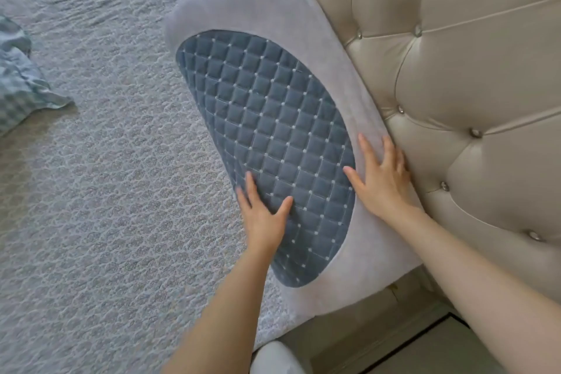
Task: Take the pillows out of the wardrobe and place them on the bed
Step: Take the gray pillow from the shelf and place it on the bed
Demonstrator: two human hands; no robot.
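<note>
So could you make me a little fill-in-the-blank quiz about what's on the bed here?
1. The grey pillow lies against the tufted ____.
2. The pillow's quilted middle panel is coloured ____.
3. The left hand and right hand both rest flat on the ____.
4. The crumpled checked cloth lies at the picture's ____ edge.

Missing words: headboard; blue; pillow; left

The teal checked cloth (21, 82) is cut off by the left edge, the tufted headboard (455, 85) runs out top & right, both forearms leave at the bottom, and the pillow (243, 3) hides the bedspread (106, 176) under it.
</note>
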